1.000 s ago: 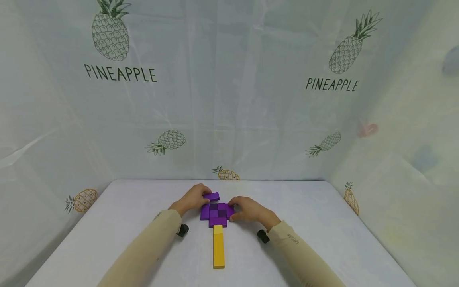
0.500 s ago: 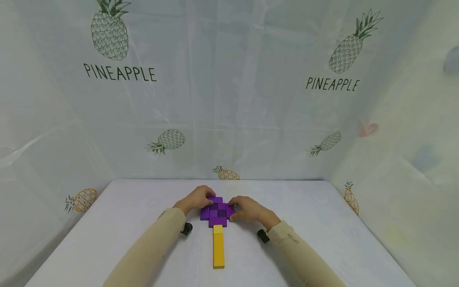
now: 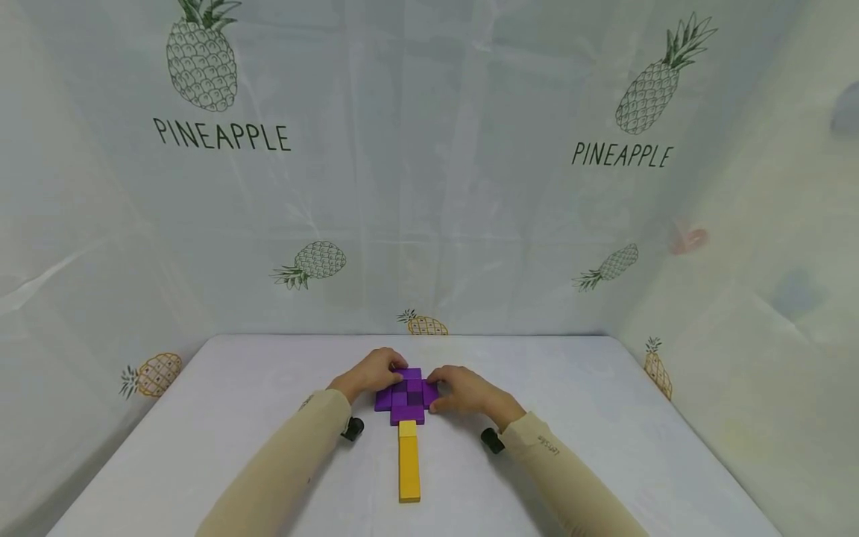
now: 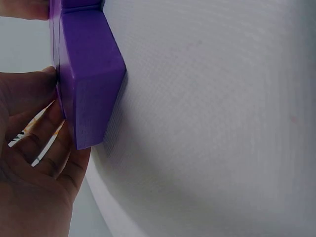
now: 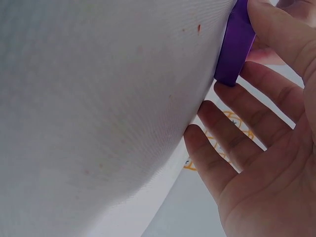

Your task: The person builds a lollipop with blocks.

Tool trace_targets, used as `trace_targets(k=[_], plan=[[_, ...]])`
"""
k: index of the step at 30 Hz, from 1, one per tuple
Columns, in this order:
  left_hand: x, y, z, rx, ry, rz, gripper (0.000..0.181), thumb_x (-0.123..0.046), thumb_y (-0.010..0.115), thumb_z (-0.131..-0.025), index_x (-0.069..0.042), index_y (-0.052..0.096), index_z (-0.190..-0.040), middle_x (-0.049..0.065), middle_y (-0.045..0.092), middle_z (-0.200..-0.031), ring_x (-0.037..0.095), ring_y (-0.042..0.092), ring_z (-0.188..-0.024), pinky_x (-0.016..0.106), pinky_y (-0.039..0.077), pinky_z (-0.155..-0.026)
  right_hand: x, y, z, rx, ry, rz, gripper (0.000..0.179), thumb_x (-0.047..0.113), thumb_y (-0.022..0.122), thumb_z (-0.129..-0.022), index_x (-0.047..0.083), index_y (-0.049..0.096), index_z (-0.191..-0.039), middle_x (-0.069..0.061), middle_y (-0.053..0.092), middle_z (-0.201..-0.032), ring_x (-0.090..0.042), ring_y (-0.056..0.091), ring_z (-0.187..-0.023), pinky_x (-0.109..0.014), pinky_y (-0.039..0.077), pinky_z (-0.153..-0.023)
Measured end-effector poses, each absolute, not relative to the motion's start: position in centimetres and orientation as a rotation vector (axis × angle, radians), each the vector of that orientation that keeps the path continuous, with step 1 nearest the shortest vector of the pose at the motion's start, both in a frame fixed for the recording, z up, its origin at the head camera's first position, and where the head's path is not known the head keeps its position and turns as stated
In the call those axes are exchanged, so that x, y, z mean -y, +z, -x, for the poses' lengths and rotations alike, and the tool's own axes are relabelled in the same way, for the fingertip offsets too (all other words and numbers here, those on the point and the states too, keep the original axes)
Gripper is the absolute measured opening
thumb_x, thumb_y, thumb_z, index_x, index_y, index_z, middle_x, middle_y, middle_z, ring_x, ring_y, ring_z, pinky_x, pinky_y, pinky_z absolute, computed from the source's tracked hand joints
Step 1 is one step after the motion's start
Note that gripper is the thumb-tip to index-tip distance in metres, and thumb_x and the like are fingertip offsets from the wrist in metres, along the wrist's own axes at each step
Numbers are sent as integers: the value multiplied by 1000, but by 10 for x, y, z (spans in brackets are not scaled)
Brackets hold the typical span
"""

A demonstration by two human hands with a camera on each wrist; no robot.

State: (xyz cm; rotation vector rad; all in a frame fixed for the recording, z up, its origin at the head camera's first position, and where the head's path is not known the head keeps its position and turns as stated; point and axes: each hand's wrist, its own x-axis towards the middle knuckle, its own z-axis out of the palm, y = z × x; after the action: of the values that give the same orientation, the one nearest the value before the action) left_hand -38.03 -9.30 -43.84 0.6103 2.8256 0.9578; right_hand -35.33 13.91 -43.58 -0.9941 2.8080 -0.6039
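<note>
Purple blocks lie fitted together on the white table, with two darker-topped squares at the centre. My left hand [image 3: 372, 373] pinches the far purple block [image 3: 412, 373] between thumb and fingers, flush against the back of the group. On the other side, my right hand [image 3: 466, 391] holds the right purple block [image 3: 430, 395], thumb at its near end and fingers at its far end. A left purple block [image 3: 383, 401] and a front purple block [image 3: 407, 416] complete the outline. The left wrist view shows a purple block [image 4: 94, 74] close up; the right wrist view shows another purple block [image 5: 237, 47] by the thumb.
A small yellow block [image 3: 407, 429] and a long yellow block [image 3: 409, 473] form a line toward me from the purple group. The white table [image 3: 168, 462] ends at a pineapple-printed curtain [image 3: 429, 186] behind and at the sides.
My left hand has moved right and slightly nearer, bringing the far purple block from behind the left corner against the back of the group. The right hand has stayed in place.
</note>
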Motion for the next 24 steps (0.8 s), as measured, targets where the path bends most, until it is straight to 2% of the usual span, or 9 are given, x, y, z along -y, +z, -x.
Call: trace_targets(k=[9,14,24], plan=[[93,-439,381,-2824,964,-619,25,-4,68,-89,-3,70,-114,4,66,-104,20,59,-96,41,49,-92,-138,-434,352,-2805,-612,1005,49,27,78,-83,6,62,-125,-7,62,-124,-24,55,-118,-42,41,-103],[96,-439,381,-2829,980,-588,24,-10,66,-92,-5,69,-115,4,64,-103,19,57,-94,40,49,-89,-137,-432,352,-2806,-591,1009,49,27,78,-83,7,62,-125,-7,62,-124,-24,55,-117,-42,42,-103],[115,-437,378,-2882,956,-563,23,-13,65,-92,-6,69,-113,2,61,-99,19,55,-91,38,50,-85,-135,-433,352,-2796,-595,942,56,28,79,-83,6,57,-130,-9,61,-127,-25,54,-118,-44,40,-104]])
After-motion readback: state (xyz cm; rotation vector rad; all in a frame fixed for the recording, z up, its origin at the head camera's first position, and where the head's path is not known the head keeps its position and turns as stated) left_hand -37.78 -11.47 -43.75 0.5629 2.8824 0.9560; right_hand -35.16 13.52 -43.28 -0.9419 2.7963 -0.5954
